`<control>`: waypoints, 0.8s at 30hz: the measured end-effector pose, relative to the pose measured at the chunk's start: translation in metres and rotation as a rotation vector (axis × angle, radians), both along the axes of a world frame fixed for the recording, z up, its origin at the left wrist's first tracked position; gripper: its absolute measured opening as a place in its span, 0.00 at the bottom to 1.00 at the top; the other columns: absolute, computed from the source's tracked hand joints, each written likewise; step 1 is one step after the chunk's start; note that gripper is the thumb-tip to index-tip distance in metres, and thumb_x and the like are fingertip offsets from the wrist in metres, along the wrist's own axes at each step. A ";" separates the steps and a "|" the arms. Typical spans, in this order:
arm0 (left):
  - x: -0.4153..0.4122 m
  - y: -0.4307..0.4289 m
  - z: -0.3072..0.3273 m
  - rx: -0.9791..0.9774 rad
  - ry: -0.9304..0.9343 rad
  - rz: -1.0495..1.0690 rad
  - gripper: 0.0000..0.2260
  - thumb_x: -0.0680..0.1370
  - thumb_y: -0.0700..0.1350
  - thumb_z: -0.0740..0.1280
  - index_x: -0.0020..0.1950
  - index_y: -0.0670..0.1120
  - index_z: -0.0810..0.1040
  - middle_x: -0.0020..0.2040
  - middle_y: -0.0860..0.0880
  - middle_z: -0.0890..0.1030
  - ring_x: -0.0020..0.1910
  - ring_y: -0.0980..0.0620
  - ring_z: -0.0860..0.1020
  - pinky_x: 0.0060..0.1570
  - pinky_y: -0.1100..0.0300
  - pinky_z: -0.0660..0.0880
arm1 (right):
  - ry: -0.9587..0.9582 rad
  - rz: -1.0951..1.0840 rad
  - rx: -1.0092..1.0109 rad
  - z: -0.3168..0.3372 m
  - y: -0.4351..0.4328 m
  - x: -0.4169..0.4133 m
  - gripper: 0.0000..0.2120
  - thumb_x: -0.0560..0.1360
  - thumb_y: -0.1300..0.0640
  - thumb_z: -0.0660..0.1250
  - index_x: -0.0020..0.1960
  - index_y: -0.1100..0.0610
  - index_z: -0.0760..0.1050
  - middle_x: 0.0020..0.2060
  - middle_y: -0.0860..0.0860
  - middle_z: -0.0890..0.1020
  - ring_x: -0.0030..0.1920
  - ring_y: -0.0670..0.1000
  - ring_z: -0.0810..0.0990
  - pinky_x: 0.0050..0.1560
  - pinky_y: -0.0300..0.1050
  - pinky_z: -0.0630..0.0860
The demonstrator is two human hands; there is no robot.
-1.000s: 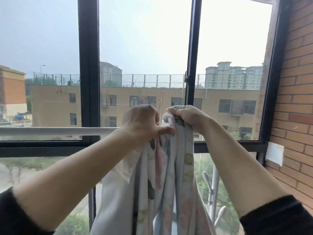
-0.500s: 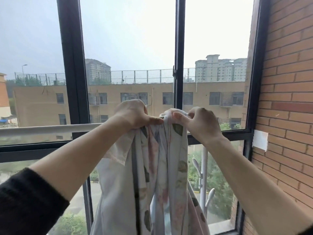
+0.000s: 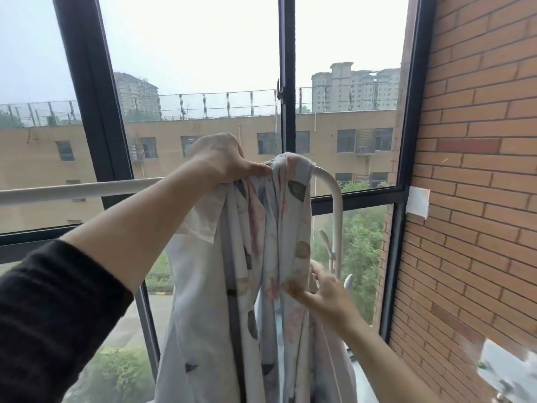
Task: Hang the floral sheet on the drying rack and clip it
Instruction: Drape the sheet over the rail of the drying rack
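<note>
Head view: your left hand [image 3: 220, 159] is up at the top of the white metal drying rack [image 3: 87, 189], its grip closed around the bunched top of the pale floral sheet [image 3: 261, 257], a light cotton cloth printed with green leaves and faded pink flowers. The thumb lies flat along the gathered fold, pressing it onto the horizontal rail where the rail bends down into the rack's curved right corner. The sheet is draped over that corner and hangs down in long, narrow folds, with one loose corner flapping out under your left wrist.

Your right hand [image 3: 325, 292] is lower, beside the hanging cloth. Its grip is pinching a fold of the sheet between thumb and fingers, with the other fingers spread loosely. It sits just in front of the rack's white upright tube, which carries small white pegs behind the cloth.

Both of your forearms are bare, with black sleeves [image 3: 52, 315] pushed back; only the left one shows clearly. Behind the rack stands a dark-framed window [image 3: 286, 82], looking out on tan buildings and green trees. An orange brick wall [image 3: 479, 170] runs along your right, with a small white plate [image 3: 418, 200] fixed to it near the window frame.
</note>
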State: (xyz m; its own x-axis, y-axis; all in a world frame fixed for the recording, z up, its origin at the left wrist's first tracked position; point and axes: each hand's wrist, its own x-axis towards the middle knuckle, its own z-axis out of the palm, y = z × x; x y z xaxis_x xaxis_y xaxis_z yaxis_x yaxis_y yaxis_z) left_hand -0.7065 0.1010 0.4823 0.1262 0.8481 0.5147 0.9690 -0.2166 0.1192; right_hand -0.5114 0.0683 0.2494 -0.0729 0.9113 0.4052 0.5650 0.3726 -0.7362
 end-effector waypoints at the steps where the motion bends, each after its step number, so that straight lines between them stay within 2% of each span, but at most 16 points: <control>1: 0.000 0.000 0.000 0.002 0.001 0.002 0.30 0.62 0.74 0.65 0.22 0.47 0.65 0.22 0.51 0.65 0.25 0.51 0.65 0.28 0.61 0.59 | 0.038 0.028 -0.029 -0.006 -0.002 -0.003 0.35 0.63 0.27 0.66 0.63 0.46 0.72 0.55 0.40 0.80 0.56 0.41 0.78 0.54 0.42 0.77; 3: 0.000 0.000 0.001 -0.004 0.004 0.009 0.30 0.61 0.74 0.65 0.23 0.48 0.65 0.23 0.51 0.65 0.25 0.51 0.65 0.28 0.61 0.60 | 0.115 0.051 -0.080 -0.016 -0.007 -0.008 0.33 0.61 0.25 0.64 0.56 0.46 0.76 0.45 0.40 0.82 0.44 0.37 0.80 0.42 0.33 0.75; 4: -0.001 0.000 0.001 -0.012 0.003 0.012 0.30 0.61 0.74 0.65 0.23 0.48 0.65 0.23 0.51 0.66 0.25 0.51 0.66 0.28 0.61 0.60 | 0.150 0.043 -0.080 -0.021 -0.008 -0.010 0.34 0.61 0.24 0.62 0.51 0.50 0.79 0.40 0.42 0.82 0.39 0.38 0.79 0.38 0.33 0.72; 7: -0.003 0.000 0.001 -0.021 -0.007 0.005 0.30 0.62 0.74 0.65 0.24 0.47 0.68 0.24 0.51 0.68 0.26 0.51 0.67 0.28 0.61 0.61 | 0.330 0.064 -0.106 -0.036 -0.013 -0.012 0.32 0.64 0.29 0.65 0.44 0.60 0.80 0.32 0.50 0.79 0.34 0.48 0.74 0.35 0.45 0.68; 9: -0.006 0.000 0.001 -0.022 -0.023 -0.009 0.30 0.62 0.74 0.65 0.25 0.47 0.70 0.24 0.51 0.69 0.27 0.51 0.69 0.29 0.61 0.62 | 0.416 0.067 -0.123 -0.036 -0.021 -0.013 0.32 0.64 0.34 0.65 0.42 0.65 0.78 0.29 0.50 0.74 0.32 0.49 0.71 0.34 0.47 0.64; 11: -0.009 0.001 -0.001 -0.009 -0.010 -0.011 0.31 0.61 0.75 0.64 0.27 0.46 0.74 0.25 0.50 0.72 0.28 0.50 0.71 0.29 0.60 0.64 | 0.471 0.069 -0.106 -0.030 -0.031 -0.011 0.35 0.63 0.34 0.66 0.42 0.68 0.76 0.29 0.53 0.73 0.31 0.50 0.69 0.33 0.48 0.63; 13: -0.013 0.004 -0.002 0.005 0.005 -0.021 0.32 0.60 0.76 0.63 0.27 0.46 0.75 0.26 0.50 0.73 0.29 0.49 0.72 0.30 0.59 0.66 | 0.512 0.083 -0.076 -0.010 -0.043 -0.007 0.35 0.61 0.31 0.70 0.42 0.66 0.78 0.30 0.57 0.76 0.32 0.53 0.72 0.34 0.49 0.66; 15: -0.018 0.008 -0.001 -0.001 -0.003 -0.038 0.32 0.59 0.77 0.62 0.24 0.46 0.71 0.24 0.50 0.71 0.28 0.49 0.71 0.31 0.59 0.66 | 0.536 0.092 -0.032 0.023 -0.053 -0.002 0.28 0.66 0.36 0.71 0.42 0.62 0.81 0.35 0.63 0.82 0.35 0.57 0.79 0.36 0.51 0.74; 17: -0.023 0.007 0.002 -0.017 -0.017 -0.043 0.31 0.61 0.76 0.63 0.23 0.46 0.68 0.24 0.50 0.69 0.27 0.49 0.70 0.31 0.59 0.65 | 0.548 0.097 0.032 0.063 -0.058 0.003 0.20 0.70 0.42 0.68 0.42 0.61 0.82 0.39 0.61 0.84 0.38 0.58 0.82 0.40 0.49 0.78; 20: -0.035 0.003 0.005 -0.068 -0.060 -0.064 0.32 0.61 0.76 0.59 0.24 0.46 0.67 0.23 0.50 0.67 0.25 0.51 0.66 0.29 0.60 0.64 | 0.524 0.096 0.135 0.127 -0.059 0.002 0.14 0.73 0.49 0.65 0.41 0.59 0.80 0.35 0.53 0.84 0.37 0.52 0.82 0.41 0.45 0.80; 24: -0.056 -0.001 0.008 -0.146 -0.138 -0.059 0.35 0.58 0.78 0.54 0.27 0.44 0.68 0.28 0.48 0.70 0.26 0.52 0.68 0.31 0.60 0.68 | 0.465 0.112 0.228 0.204 -0.048 -0.013 0.14 0.77 0.48 0.63 0.42 0.57 0.80 0.36 0.52 0.83 0.38 0.49 0.82 0.44 0.44 0.79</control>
